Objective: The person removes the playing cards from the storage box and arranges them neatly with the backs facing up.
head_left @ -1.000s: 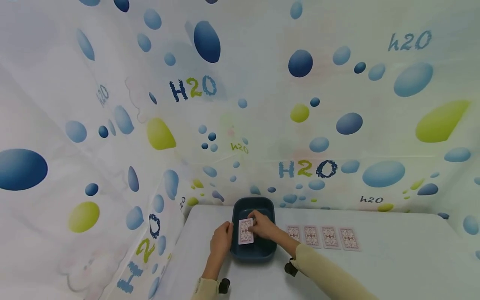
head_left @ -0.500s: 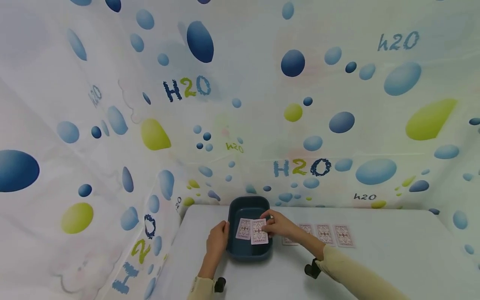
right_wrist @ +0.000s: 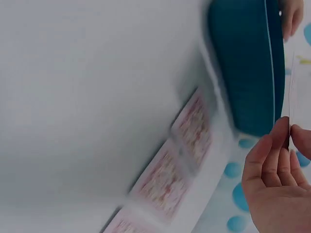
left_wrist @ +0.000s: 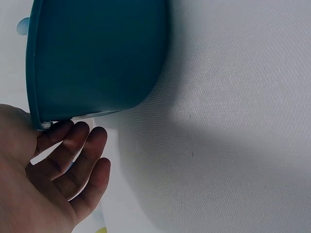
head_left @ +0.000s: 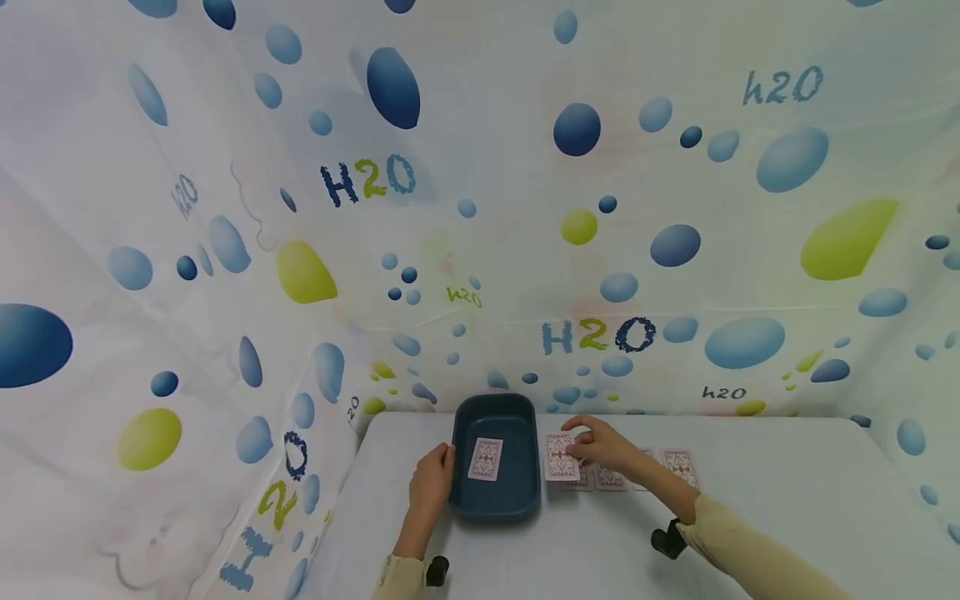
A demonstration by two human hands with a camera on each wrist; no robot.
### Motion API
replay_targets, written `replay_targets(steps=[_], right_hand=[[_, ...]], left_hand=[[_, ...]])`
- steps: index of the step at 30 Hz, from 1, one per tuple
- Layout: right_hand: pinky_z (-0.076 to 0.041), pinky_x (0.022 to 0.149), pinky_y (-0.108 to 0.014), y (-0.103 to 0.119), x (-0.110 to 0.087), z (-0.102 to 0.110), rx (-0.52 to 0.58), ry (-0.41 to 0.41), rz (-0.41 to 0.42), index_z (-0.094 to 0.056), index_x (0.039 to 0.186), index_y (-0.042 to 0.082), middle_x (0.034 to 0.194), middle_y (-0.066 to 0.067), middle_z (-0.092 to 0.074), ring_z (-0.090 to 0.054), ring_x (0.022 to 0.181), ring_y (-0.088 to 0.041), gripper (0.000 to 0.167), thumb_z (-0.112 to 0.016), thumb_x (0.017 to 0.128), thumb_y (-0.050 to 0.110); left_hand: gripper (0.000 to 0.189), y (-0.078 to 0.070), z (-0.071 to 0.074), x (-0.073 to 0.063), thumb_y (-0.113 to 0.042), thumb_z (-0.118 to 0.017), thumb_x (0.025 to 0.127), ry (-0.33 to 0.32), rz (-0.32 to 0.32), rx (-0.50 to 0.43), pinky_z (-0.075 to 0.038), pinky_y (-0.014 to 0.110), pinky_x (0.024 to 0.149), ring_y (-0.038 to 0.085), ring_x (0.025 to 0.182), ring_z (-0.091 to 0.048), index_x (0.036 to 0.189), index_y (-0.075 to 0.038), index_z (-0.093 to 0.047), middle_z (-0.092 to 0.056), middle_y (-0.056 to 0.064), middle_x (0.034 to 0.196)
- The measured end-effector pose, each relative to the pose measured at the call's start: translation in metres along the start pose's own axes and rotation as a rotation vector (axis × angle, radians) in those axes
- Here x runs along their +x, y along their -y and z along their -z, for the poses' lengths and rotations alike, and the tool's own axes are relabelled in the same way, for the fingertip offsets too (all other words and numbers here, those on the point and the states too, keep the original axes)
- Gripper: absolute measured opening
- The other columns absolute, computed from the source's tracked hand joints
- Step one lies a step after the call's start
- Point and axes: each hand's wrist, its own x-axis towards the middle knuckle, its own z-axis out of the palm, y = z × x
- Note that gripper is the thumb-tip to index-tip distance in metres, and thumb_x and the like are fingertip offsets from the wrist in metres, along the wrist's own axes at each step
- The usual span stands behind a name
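A dark teal plastic bin [head_left: 497, 510] stands on the white table, with one playing card [head_left: 486, 460] lying back up on its floor. My left hand [head_left: 430, 483] grips the bin's left rim; in the left wrist view, the curled fingers [left_wrist: 92, 150] sit below the rim. Just right of the bin, my right hand [head_left: 606, 446] pinches another playing card [head_left: 558, 457] between thumb and fingers, raised above the table. In the right wrist view that card shows nearly edge-on. Below the right hand lies a row of playing cards [right_wrist: 163, 182], partly hidden by the hand and forearm.
The rightmost card [head_left: 680, 468] of the row lies beyond the right forearm. A patterned curtain [head_left: 450, 167] with blue and green drops hangs behind the table [head_left: 780, 500] and along its left side. Dark wrist cameras [head_left: 667, 540] sit at both cuffs.
My right hand has moved right, carrying one card out of the bin to above the row, while the other card stays inside. My left hand keeps its grip on the rim.
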Motion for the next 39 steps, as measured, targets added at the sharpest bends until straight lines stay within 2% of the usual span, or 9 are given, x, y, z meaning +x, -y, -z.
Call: replay_targets(steps=[6,11,15,19,23,27,33,39], right_hand=[[-0.056,0.080,-0.046,-0.016,-0.017,0.022,0.002,-0.012,-0.013,-0.045,0.136,-0.005,0.087,-0.015,-0.067,-0.061,0.081,-0.020,0.044,-0.062,0.099,0.011],[-0.056,0.080,-0.044,-0.030,-0.032,0.035,0.015,-0.031,-0.039,-0.044,0.138,-0.004,0.089,-0.015,-0.067,-0.060,0.083,-0.022,0.045,-0.061,0.100,0.012],[-0.056,0.079,-0.038,-0.040,-0.041,0.044,0.004,-0.062,-0.080,-0.046,0.138,-0.002,0.090,-0.012,-0.067,-0.060,0.084,-0.020,0.045,-0.062,0.099,0.014],[-0.055,0.079,-0.033,-0.052,-0.047,0.053,-0.027,-0.114,-0.122,-0.047,0.138,0.001,0.092,-0.009,-0.067,-0.060,0.084,-0.019,0.045,-0.063,0.099,0.017],[-0.056,0.081,-0.034,-0.063,-0.054,0.065,-0.047,-0.169,-0.145,-0.047,0.139,0.003,0.095,-0.011,-0.068,-0.061,0.085,-0.020,0.046,-0.063,0.099,0.017],[-0.057,0.081,-0.036,-0.075,-0.063,0.082,-0.059,-0.191,-0.169,-0.046,0.140,0.002,0.099,-0.012,-0.068,-0.062,0.087,-0.021,0.047,-0.063,0.099,0.018],[-0.052,0.076,-0.031,-0.093,-0.079,0.110,-0.115,-0.215,-0.234,-0.047,0.139,0.003,0.101,-0.010,-0.068,-0.060,0.087,-0.019,0.048,-0.064,0.098,0.021],[-0.055,0.077,-0.032,-0.109,-0.097,0.134,-0.133,-0.214,-0.241,-0.046,0.139,-0.002,0.103,-0.012,-0.066,-0.061,0.089,-0.021,0.048,-0.063,0.099,0.018]], left_hand=[[0.029,0.001,0.000,0.000,-0.027,-0.050,0.106,-0.004,-0.008,-0.012,-0.033,0.031,0.055,0.017,0.062,-0.044,0.083,-0.010,-0.058,-0.049,0.003,0.070],[0.030,0.001,-0.002,0.000,-0.026,-0.049,0.106,-0.010,-0.024,-0.014,-0.032,0.031,0.054,0.017,0.061,-0.043,0.083,-0.010,-0.056,-0.046,0.003,0.069],[0.029,0.001,-0.002,0.000,-0.026,-0.050,0.106,-0.016,-0.039,-0.013,-0.032,0.031,0.054,0.017,0.061,-0.043,0.083,-0.009,-0.056,-0.046,0.003,0.069],[0.029,0.001,-0.002,-0.001,-0.026,-0.050,0.106,-0.016,-0.027,-0.012,-0.032,0.031,0.054,0.017,0.062,-0.043,0.083,-0.010,-0.056,-0.047,0.003,0.070],[0.028,0.001,-0.002,-0.002,-0.026,-0.049,0.106,-0.019,-0.020,-0.008,-0.033,0.031,0.055,0.017,0.063,-0.043,0.084,-0.010,-0.057,-0.048,0.003,0.071],[0.028,0.000,-0.002,-0.003,-0.026,-0.049,0.106,-0.020,-0.032,-0.019,-0.033,0.032,0.055,0.018,0.063,-0.044,0.085,-0.009,-0.058,-0.049,0.003,0.071],[0.029,0.000,-0.001,-0.003,-0.026,-0.048,0.107,-0.015,-0.027,-0.021,-0.032,0.031,0.054,0.017,0.061,-0.042,0.083,-0.010,-0.056,-0.045,0.002,0.069],[0.030,0.001,-0.002,-0.002,-0.026,-0.048,0.107,-0.013,-0.030,-0.021,-0.031,0.031,0.054,0.016,0.061,-0.042,0.082,-0.010,-0.055,-0.044,0.002,0.069]])
